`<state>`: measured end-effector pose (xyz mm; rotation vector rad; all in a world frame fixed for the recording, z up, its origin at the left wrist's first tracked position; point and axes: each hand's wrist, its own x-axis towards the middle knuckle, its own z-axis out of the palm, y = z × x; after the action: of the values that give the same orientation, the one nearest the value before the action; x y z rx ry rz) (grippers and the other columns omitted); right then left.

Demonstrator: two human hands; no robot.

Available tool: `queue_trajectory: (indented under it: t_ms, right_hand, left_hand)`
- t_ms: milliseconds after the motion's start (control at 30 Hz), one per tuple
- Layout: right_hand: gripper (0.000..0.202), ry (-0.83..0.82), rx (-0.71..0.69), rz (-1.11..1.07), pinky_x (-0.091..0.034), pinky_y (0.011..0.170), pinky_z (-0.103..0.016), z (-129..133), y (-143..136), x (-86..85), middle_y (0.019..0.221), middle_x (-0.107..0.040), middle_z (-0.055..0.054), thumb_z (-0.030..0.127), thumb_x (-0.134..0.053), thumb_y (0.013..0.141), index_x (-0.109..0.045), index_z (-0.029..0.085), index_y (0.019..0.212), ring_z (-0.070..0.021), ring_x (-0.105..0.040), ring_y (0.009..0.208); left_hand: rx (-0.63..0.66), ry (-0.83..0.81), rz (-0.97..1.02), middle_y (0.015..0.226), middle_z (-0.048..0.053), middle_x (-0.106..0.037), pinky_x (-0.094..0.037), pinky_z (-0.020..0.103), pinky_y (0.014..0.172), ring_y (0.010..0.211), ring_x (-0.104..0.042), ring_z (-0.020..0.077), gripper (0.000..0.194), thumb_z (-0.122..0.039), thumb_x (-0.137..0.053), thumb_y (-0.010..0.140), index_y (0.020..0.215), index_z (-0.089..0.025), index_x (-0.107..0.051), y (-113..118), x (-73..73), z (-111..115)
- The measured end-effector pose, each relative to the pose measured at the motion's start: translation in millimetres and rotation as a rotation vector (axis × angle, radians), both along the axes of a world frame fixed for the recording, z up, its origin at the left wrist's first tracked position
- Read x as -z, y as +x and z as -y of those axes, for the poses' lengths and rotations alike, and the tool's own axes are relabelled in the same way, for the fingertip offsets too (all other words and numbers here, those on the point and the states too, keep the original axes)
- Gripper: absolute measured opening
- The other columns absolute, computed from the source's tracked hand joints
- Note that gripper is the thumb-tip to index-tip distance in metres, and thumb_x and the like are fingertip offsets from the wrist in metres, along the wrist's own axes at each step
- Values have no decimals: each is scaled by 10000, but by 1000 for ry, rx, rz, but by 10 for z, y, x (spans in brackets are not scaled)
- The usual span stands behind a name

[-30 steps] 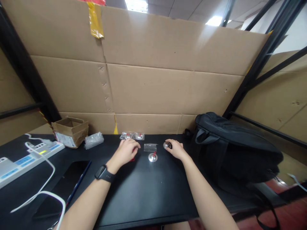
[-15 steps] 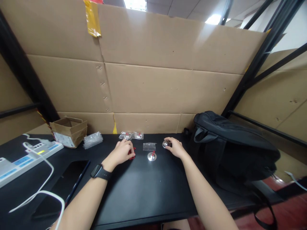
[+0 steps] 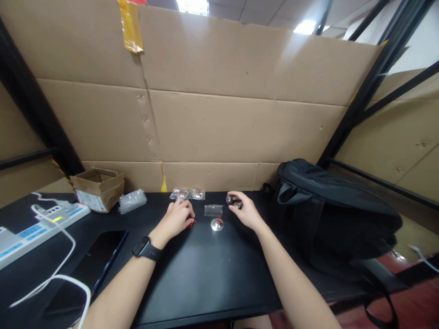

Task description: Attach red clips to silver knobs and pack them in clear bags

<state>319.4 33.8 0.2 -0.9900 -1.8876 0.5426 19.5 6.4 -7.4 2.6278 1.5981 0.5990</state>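
My right hand (image 3: 247, 211) pinches a shiny round metal finger cymbal (image 3: 229, 199), tilted up on edge between thumb and fingers. More shiny metal (image 3: 238, 206) shows behind these fingers; whether it is a second cymbal I cannot tell. My left hand (image 3: 177, 218), wearing a black watch, rests on the table with its fingers closed on a red cord (image 3: 192, 223), mostly hidden. Between the hands lies a finger cymbal with a red cord (image 3: 217, 224), domed side up. Just behind it is a flat clear plastic bag (image 3: 213, 210).
Two bagged cymbals (image 3: 188, 194) lie against the cardboard wall (image 3: 212, 128). To the left are a pile of clear bags (image 3: 132, 201), a small carton (image 3: 99, 189), a power strip (image 3: 41, 230) with white cable and a dark tablet (image 3: 89, 265). A black backpack (image 3: 329, 214) stands right.
My right hand has shifted slightly left and raised the cymbal, which now tilts upright. The left hand has moved a little to the right with the red cord.
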Motion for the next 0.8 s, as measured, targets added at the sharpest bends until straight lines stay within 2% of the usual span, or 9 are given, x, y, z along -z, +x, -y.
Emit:
queue_trajectory:
  t_ms: [200, 367, 467, 567, 667, 800]
  right_hand:
    - [474, -108, -145, -83, -507, 835, -343, 122, -173, -28, 1245, -637, -79, 181, -675, 785, -581, 263, 1242, -215, -657, 1044]
    - [466, -173, -206, -152, -522, 852, -352, 186, -243, -62, 1252, -633, -84, 210, -694, 787, -586, 256, 1239, -224, -656, 1061]
    - [459, -203, -239, -202, -539, 853, -359, 203, -262, -71, 1267, -622, -93, 237, -701, 793, -586, 245, 1238, -230, -664, 1053]
    - [450, -254, -285, -252, -547, 884, -381, 226, -288, -72, 1292, -603, -92, 259, -700, 806, -580, 245, 1240, -232, -674, 1049]
    - [466, -315, -356, -312, -548, 920, -404, 246, -322, -54, 1331, -575, -91, 274, -719, 802, -572, 254, 1244, -232, -679, 1049]
    - [502, -356, -419, -359, -555, 929, -427, 256, -364, -8, 1335, -567, -97, 292, -754, 776, -568, 255, 1241, -240, -683, 1043]
  left_hand:
    - [-28, -17, -37, 1017, 56, -624, -314, 358, 767, 1022, -466, 256, 154, -263, -614, 863, 735, -235, -695, 33, 67, 0]
    - [-2, 29, -22, 995, 59, -640, -301, 368, 797, 1039, -470, 250, 177, -236, -524, 913, 771, -213, -628, 77, 98, 4]
    - [-6, 43, 107, 944, 33, -669, -300, 360, 836, 1045, -504, 224, 183, -254, -437, 968, 863, -217, -582, 135, 18, 29]
    - [13, -13, 281, 865, -2, -688, -328, 340, 853, 948, -571, 186, 200, -304, -398, 995, 909, -223, -559, 215, -101, 79]
    - [87, -107, 460, 847, -8, -700, -392, 293, 810, 855, -616, 166, 203, -354, -447, 976, 912, -225, -590, 288, -176, 129]
    - [115, -172, 647, 899, 19, -724, -450, 262, 719, 814, -648, 173, 230, -399, -535, 926, 923, -208, -663, 349, -164, 148]
